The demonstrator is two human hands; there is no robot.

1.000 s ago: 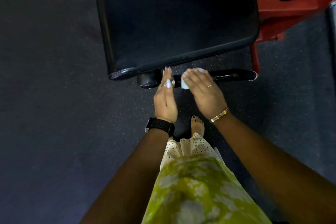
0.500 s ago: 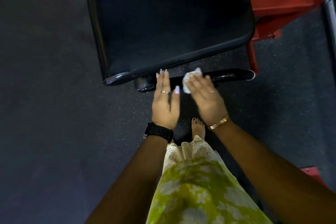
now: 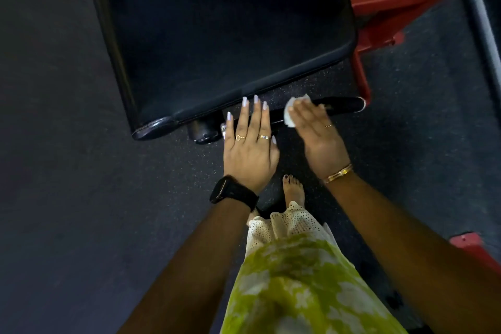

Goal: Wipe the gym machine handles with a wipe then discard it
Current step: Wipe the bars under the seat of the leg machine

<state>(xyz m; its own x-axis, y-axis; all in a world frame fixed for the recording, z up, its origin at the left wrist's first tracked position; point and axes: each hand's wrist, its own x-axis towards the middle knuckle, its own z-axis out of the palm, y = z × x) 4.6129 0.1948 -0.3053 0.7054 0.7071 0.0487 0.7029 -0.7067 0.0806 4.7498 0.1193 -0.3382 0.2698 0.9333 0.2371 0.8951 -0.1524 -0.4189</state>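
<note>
Right hand (image 3: 320,141): fingers flat, pressing wipe (image 3: 290,115) onto black handle (image 3: 342,104) below seat pad (image 3: 217,35). Left hand (image 3: 250,149): fingers straight, holding nothing. Risk: wipe pinned, not gripped, so it could bunch or slip to floor (image 3: 81,198), leaving far end unwiped.

The handle (image 3: 343,105) is stretching sideways as a glossy black bar, tilting slightly up toward its silver-rimmed right end, just below the seat pad (image 3: 230,35). The wipe (image 3: 290,112), a small crumpled white wad, is sitting against the bar's middle, peeking out from under the right hand (image 3: 321,141), whose flat fingers (image 3: 305,114) are pressing it there.
</note>
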